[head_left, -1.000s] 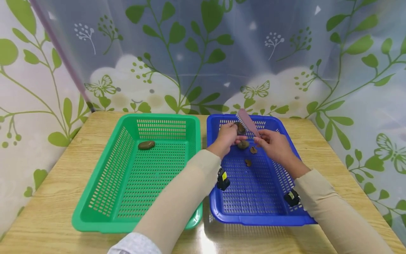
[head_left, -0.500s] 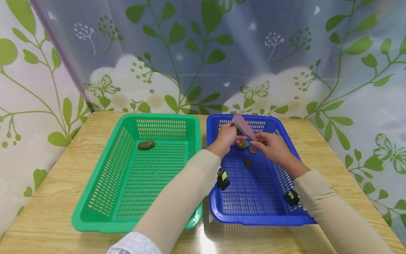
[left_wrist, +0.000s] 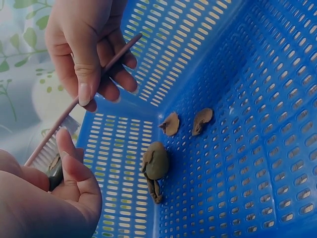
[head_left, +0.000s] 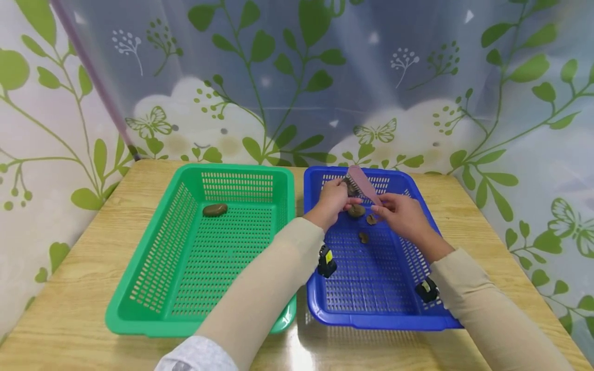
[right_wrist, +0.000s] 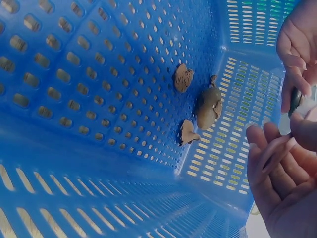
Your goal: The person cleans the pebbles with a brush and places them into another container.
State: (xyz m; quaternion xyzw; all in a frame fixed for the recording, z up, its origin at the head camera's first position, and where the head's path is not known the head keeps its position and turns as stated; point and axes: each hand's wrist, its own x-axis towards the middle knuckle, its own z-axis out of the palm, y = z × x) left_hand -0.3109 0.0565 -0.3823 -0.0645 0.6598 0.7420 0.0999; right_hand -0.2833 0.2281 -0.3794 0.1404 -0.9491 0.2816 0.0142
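My left hand (head_left: 333,202) holds a dark, smooth stone (left_wrist: 56,178) with a brown, mud-like patch, above the far part of the blue basket (head_left: 362,323). The fingers hide much of it. By its thin handle, my right hand (head_left: 405,214) grips a pink brush (head_left: 365,186). Its white bristles (left_wrist: 45,150) face the held stone and appear to touch it. Below the hands, a greenish-brown stone (left_wrist: 159,161) with brown crust on it lies in the blue basket. Two loose brown, mud-like pieces, one (left_wrist: 171,124) nearer that stone and another piece (left_wrist: 202,121), lie beside it.
To the left stands a green basket (head_left: 139,328) with a brown, oblong stone (head_left: 215,209) near its far left corner. Both baskets sit on a wooden table (head_left: 74,288). A patterned curtain (head_left: 297,77) hangs behind.
The brush has come down and left onto the held stone, then shifted slightly back to the right. My left hand has kept its hold with little motion.
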